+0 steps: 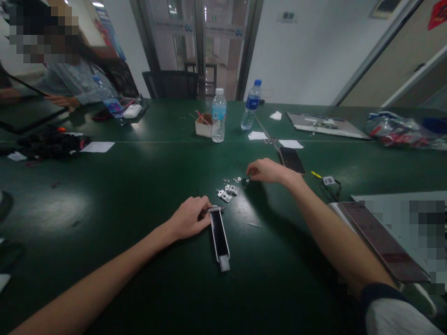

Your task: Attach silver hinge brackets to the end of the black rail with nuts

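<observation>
My left hand (191, 217) is closed on the upper end of a long, narrow white metal frame (228, 246), dark inside, with a pale block at its near end. A small screw-like part (223, 208) sticks out to the right of that end. Farther right, my right hand (263, 170) has its fingertips together at the tabletop beside some small metal rings (247, 180); whatever they pinch is hidden. Between the hands lie several small silver brackets (226, 193) with holes, in a loose cluster.
Two water bottles (219, 116) stand beyond the hands, beside a small open box (203, 126). A phone (292, 160) lies past my right wrist; a larger one (384, 242) rests by my right forearm. A co-worker (70, 79) sits at the far left.
</observation>
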A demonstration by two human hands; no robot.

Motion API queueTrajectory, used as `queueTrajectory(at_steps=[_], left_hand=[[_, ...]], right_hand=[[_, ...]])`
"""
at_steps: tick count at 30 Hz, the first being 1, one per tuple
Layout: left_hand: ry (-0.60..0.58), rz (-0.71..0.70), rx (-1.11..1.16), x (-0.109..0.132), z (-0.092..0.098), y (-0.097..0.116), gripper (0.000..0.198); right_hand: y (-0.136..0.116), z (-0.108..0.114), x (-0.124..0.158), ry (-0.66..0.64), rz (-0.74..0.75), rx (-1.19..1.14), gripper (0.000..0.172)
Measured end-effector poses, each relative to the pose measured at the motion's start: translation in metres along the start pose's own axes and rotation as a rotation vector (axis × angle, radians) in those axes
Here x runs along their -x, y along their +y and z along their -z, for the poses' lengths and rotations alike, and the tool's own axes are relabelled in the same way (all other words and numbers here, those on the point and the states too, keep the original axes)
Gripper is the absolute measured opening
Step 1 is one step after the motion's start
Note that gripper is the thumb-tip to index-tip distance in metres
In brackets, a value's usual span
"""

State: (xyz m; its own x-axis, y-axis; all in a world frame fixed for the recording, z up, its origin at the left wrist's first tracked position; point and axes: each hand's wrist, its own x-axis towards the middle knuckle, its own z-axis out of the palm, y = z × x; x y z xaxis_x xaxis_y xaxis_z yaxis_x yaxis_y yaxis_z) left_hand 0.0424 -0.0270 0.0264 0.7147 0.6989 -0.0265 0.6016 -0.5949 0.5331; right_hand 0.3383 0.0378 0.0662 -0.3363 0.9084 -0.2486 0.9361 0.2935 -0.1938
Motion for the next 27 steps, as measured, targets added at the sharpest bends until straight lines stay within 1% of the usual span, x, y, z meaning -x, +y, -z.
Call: queueTrajectory(at_steps=[6, 10, 15, 16, 19, 22, 25, 27], left_hand=[[-0.009, 0.009, -0.013, 0.000, 0.000, -0.001, 0.021], [-0.015, 0.019, -0.027, 0.000, -0.001, -0.001, 0.021], [-0.014, 0.019, -0.030, 0.000, 0.000, -0.001, 0.020], [-0.014, 0.018, -0.032, 0.000, 0.000, -0.001, 0.021], [-0.012, 0.016, -0.047, 0.000, -0.001, -0.001, 0.022], [-0.003, 0.004, -0.054, 0.000, -0.001, -0.002, 0.022], [-0.004, 0.006, -0.049, 0.000, -0.002, -0.002, 0.022], [-0.007, 0.013, -0.041, 0.000, -0.002, -0.002, 0.021]], right_hand=[[-0.008, 0.001, 0.003, -0.041, 0.025, -0.059, 0.024], [-0.018, 0.001, 0.006, -0.072, 0.083, -0.105, 0.021], [-0.045, -0.008, 0.007, -0.104, 0.205, -0.196, 0.031], [-0.051, -0.011, 0.006, -0.098, 0.219, -0.187, 0.029], [-0.063, -0.018, 0.004, -0.055, 0.213, -0.129, 0.015], [-0.062, -0.017, 0.005, -0.026, 0.221, -0.142, 0.012], [-0.053, -0.007, 0.009, 0.015, 0.227, -0.189, 0.014], [-0.046, 0.002, 0.013, 0.030, 0.200, -0.194, 0.015]])
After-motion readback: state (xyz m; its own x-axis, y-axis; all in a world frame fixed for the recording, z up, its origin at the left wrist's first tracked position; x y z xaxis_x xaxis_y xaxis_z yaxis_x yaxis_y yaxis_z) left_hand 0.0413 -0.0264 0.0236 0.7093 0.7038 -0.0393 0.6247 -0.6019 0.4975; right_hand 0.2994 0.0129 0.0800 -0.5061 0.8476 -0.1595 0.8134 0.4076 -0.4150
